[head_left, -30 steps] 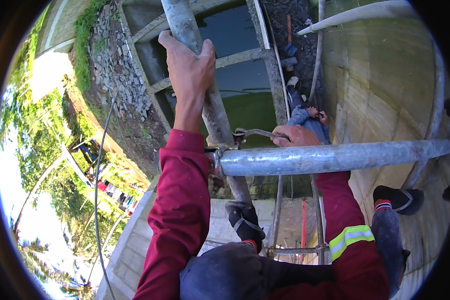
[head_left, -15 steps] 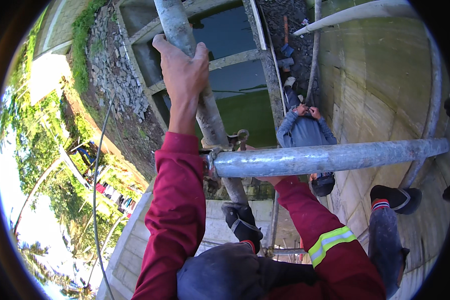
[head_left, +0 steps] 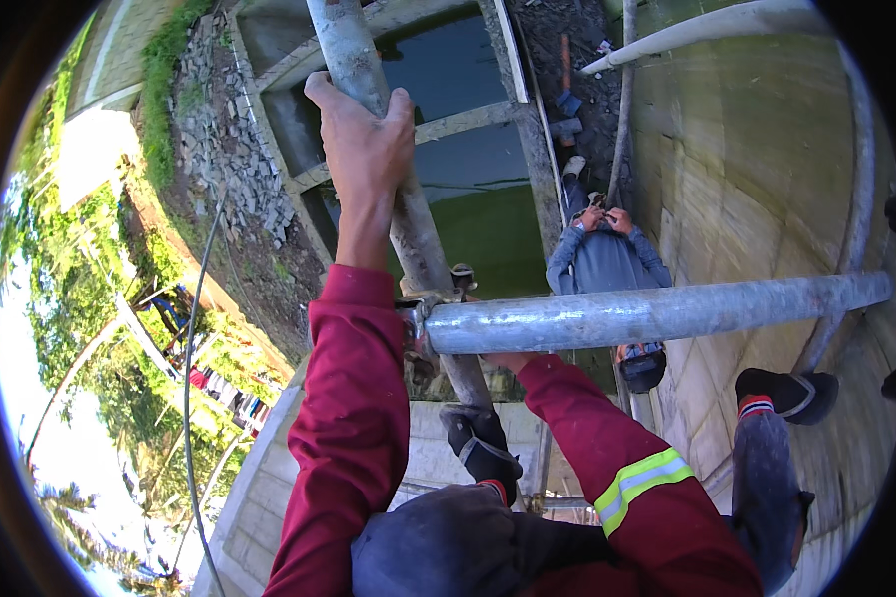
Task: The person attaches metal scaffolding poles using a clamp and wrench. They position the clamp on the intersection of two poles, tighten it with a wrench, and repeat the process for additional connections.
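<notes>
My left hand (head_left: 365, 134) is wrapped round a long grey metal scaffold tube (head_left: 423, 234) that runs from the top of the view down past my sleeve. Lower down, a scaffold coupler (head_left: 420, 323) joins this tube to a thicker horizontal tube (head_left: 657, 313) that extends to the right. My right hand (head_left: 508, 360) reaches behind the horizontal tube, close to the coupler. Most of it is hidden there, and its fingers do not show clearly. A small metal fitting (head_left: 463, 272) sticks up just above the joint.
Below, another person (head_left: 607, 261) in a grey top has both hands together. Water-filled concrete basins (head_left: 478, 159) lie far down. A concrete wall (head_left: 757, 169) rises at right, crossed by more tubes. My sandalled feet (head_left: 483, 448) are on the scaffold; a dark cable (head_left: 191, 398) hangs at left.
My right forearm has shifted left, toward the coupler. The metal fitting above the joint has turned, its ring-like end no longer facing me. My left hand keeps its grip.
</notes>
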Tool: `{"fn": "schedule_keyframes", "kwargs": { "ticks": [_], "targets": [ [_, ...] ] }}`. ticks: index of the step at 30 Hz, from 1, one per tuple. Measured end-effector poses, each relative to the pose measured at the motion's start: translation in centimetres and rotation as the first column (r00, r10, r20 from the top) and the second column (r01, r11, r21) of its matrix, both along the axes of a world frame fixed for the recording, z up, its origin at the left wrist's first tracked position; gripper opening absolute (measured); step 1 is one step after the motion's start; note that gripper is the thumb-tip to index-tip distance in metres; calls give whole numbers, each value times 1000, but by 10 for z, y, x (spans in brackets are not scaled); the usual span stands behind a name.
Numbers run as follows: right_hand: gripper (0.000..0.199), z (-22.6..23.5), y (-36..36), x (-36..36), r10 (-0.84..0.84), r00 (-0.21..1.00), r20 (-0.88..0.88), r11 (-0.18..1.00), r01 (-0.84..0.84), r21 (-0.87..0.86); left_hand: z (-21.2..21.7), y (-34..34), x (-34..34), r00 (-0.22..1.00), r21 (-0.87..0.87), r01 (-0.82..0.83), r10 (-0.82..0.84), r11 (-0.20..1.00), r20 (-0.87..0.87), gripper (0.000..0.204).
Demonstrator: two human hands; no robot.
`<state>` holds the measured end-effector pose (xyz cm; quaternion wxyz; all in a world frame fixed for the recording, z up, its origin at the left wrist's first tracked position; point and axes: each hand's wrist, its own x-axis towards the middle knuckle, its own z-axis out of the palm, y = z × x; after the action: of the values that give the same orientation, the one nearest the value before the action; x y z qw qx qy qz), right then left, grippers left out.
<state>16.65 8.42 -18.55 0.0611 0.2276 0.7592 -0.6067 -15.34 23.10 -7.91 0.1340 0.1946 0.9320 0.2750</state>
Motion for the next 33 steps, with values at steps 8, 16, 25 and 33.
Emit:
{"fn": "schedule_keyframes", "kwargs": {
  "ticks": [8, 16, 25, 33],
  "targets": [
    [41, 10, 26, -2, 228, 954, 194, 962, -190, -197, -5, 0, 2, 1000, 31, 28, -28, 999, -14, 63],
    [35, 61, 221, -47, 467, 843, 265, 860, -365, -356, 1, -1, 0, 1000, -1, 14, -14, 1000, 9, 65],
    [39, -28, 123, 44, -5, 938, 347, 539, 295, -789, -1, -2, -1, 1000, -19, -3, 3, 1000, 3, 62],
    [64, 0, 50, 12, 200, 976, 83, 969, -184, -164, -3, -2, -2, 1000, -3, 5, -5, 1000, 7, 63]
  ]
}}
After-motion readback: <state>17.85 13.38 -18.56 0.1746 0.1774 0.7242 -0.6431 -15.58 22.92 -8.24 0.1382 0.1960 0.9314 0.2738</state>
